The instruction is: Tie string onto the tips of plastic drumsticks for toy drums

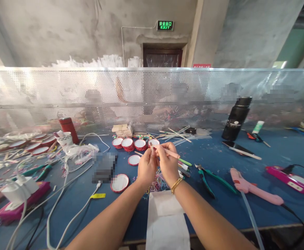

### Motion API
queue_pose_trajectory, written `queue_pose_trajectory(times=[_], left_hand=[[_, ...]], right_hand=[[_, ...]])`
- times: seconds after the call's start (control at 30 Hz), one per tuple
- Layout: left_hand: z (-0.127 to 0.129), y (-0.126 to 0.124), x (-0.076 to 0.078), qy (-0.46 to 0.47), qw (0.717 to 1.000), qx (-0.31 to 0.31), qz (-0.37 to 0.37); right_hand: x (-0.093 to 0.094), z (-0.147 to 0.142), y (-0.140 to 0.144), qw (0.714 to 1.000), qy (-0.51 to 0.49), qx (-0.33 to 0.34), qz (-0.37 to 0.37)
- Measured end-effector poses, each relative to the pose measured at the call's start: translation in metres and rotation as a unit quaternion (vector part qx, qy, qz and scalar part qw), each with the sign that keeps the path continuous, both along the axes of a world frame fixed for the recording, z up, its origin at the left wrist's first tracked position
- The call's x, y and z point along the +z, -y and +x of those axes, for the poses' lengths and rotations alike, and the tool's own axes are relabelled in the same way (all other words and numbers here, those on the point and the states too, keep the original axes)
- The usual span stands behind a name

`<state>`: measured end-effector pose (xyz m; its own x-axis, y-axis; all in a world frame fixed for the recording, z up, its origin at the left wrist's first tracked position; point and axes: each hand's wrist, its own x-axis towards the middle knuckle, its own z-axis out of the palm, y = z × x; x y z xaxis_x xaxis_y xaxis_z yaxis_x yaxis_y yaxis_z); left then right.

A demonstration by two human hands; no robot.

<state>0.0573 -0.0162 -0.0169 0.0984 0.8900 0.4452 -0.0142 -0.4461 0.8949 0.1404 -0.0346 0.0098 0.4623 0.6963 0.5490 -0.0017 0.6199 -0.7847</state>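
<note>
1. At frame centre, the left hand [147, 166] and right hand [168, 163] meet above the blue table [245, 208] — both pinch a thin pink stick [167, 151].
2. The stick runs from the fingertips out toward the right.
3. Small red-rimmed drums [134, 143] sit just behind; green pliers [211, 178] lie to the right.

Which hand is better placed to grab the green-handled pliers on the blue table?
Right. The right hand is on the same side as the green-handled pliers, which lie just beyond its wrist; the left hand would have to cross over.
</note>
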Motion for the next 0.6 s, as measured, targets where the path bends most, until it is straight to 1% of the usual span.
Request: queue_pose_trajectory(times=[0.17, 0.27, 0.37, 0.47, 0.6], left_hand=[[-0.0007, -0.0007, 0.0004, -0.008, 1.000, 0.013, 0.010], [-0.0004, 0.0010, 0.0023, -0.003, 1.000, 0.013, 0.004], [0.0007, 0.0026, 0.0039, 0.008, 1.000, 0.000, -0.002], [0.0010, 0.0025, 0.0039, 0.011, 1.000, -0.002, 0.000], [0.0002, 0.0011, 0.0027, -0.003, 1.000, 0.014, 0.011]], right_hand=[[-0.0013, -0.0006, -0.0011, 1.000, 0.003, 0.020, -0.009], [-0.0013, -0.0001, -0.0020, 1.000, 0.001, 0.000, -0.008], [-0.0007, 0.0002, -0.0013, 1.000, 0.000, -0.014, -0.004], [-0.0002, -0.0004, 0.0000, 1.000, 0.001, 0.003, -0.005], [-0.0004, -0.0004, -0.0003, 1.000, 0.005, 0.017, -0.014]])
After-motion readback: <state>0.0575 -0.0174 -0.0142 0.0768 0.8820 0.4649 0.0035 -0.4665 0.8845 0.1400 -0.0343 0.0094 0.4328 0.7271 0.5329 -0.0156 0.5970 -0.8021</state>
